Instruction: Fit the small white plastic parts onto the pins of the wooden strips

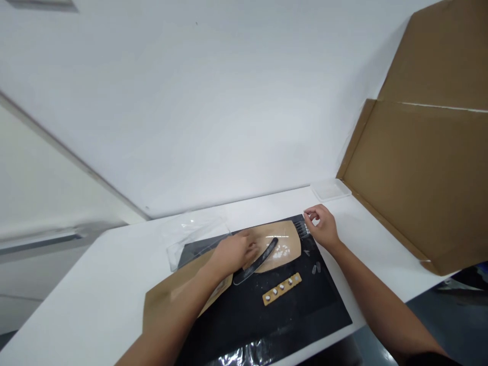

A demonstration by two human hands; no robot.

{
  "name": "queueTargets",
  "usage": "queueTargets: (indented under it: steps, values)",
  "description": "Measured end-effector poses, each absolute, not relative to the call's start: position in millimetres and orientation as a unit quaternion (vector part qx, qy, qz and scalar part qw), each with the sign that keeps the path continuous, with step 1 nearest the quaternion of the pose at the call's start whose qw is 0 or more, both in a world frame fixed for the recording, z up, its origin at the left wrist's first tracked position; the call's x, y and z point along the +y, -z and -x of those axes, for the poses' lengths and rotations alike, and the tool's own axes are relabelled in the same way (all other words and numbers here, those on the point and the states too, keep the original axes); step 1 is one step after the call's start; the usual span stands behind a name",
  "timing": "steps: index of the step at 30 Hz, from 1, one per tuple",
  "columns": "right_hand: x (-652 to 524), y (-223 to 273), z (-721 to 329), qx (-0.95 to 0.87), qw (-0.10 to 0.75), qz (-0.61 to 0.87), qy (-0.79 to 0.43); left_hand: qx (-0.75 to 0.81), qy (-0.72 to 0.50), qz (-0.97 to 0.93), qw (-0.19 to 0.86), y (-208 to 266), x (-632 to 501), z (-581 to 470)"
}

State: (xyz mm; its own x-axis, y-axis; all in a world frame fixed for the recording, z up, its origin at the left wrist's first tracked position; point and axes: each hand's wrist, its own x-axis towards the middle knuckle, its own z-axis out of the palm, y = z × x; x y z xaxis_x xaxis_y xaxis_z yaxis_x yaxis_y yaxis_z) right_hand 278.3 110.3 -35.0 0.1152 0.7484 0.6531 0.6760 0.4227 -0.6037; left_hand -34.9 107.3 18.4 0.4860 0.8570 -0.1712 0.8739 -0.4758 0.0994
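My left hand (pixel 236 249) is over the near-left end of a tan tray-like sheet (pixel 288 233), its fingers curled downward and blurred, so their grip is unclear. Small clear and white nail-tip-like pieces (pixel 282 250) lie on that sheet. A dark curved nail file (pixel 257 264) rests just right of my left hand. My right hand (pixel 322 223) is raised at the black mat's far right corner, thumb and fingertips pinched together; anything between them is too small to name. Beside it lies a row of thin dark-handled sticks (pixel 301 229).
A tan strip with white-topped pegs (pixel 282 288) sits on the black mat (pixel 305 315). Clear pieces (pixel 316 268) lie at its right. Another tan sheet (pixel 171 290) is under my left forearm. Clear plastic packaging (pixel 190 239), a shallow clear tray (pixel 331 189) and an open cardboard box (pixel 419 178) surround it.
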Motion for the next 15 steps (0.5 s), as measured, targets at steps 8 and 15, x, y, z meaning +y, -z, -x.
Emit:
queueTargets:
  steps: [8, 15]
  values:
    - [109.0, 32.8, -277.8, -0.668, 0.519, 0.531, -0.039, 0.536, 0.058, -0.838, 0.081, -2.2, 110.2, 24.0]
    - [109.0, 32.2, -277.4, -0.663, 0.528, 0.529, -0.037, 0.569, 0.039, -0.812, 0.127, 2.2, 113.6, 24.3]
